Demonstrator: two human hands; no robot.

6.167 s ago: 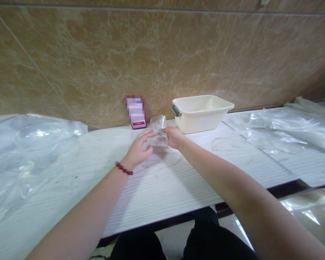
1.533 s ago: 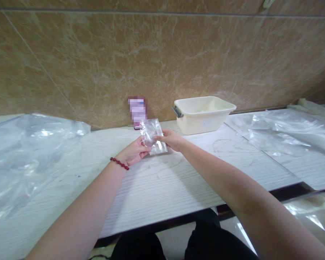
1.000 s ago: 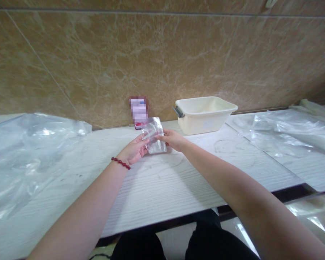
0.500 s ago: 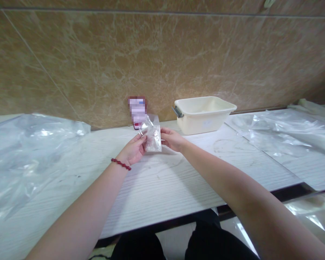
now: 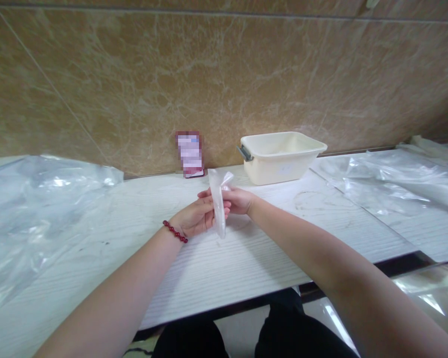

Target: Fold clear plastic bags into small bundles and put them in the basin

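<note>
Above the middle of the white table [image 5: 194, 268], a small clear plastic bag [image 5: 218, 204] is held between my two hands, turned nearly edge-on to me. My left hand [image 5: 197, 216], with a red bead bracelet at its wrist, grips the bag from the left. From the right, my right hand [image 5: 240, 200] closes on the same bag, its fingers partly hidden behind the plastic. What the bag contains cannot be made out at this angle.
A cream plastic bin [image 5: 280, 164] with a grey handle stands by the marbled wall [image 5: 209, 74]. A phone [image 5: 190, 154] with a blurred screen leans there too. Large clear plastic sheeting [image 5: 41, 214] lies at the left, and more plastic bags [image 5: 388, 179] lie at the right.
The bag has turned from facing me to nearly edge-on and come slightly lower and closer. Both hands have moved closer together around it, and the phone's lower part is now uncovered.
</note>
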